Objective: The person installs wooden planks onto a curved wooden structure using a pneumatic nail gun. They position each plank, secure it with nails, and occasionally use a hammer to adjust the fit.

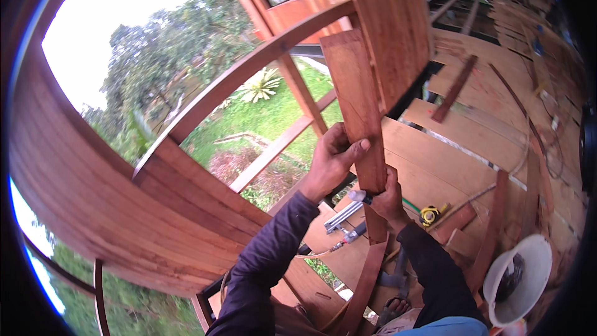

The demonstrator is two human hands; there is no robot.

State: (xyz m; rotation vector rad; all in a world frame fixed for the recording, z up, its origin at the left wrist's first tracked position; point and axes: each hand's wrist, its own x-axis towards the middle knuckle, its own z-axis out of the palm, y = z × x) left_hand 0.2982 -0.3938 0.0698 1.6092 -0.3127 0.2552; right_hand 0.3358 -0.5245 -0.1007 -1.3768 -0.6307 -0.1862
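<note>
A reddish-brown wooden board (pixel 356 87) stands nearly upright in front of me. Around its left edge, partway up, my left hand (pixel 339 160) is closed, with the thumb across its face. Lower down, my right hand (pixel 390 198) grips the board near its bottom end. A small cylinder with a whitish tip (pixel 358 196) sticks out leftward from the right hand; its kind is unclear. The board's top comes close to a curved wooden rail (pixel 255 68) and a wooden panel (pixel 388 31) behind it.
A curved plank wall (pixel 124 193) stands at left. On the plank floor (pixel 444 149) are a silver tool with a hose fitting (pixel 348 231), a yellow tape measure (pixel 429 214), wood offcuts (pixel 455 89) and cables. A white bucket (pixel 538 261) stands at right. Gaps show between floor boards.
</note>
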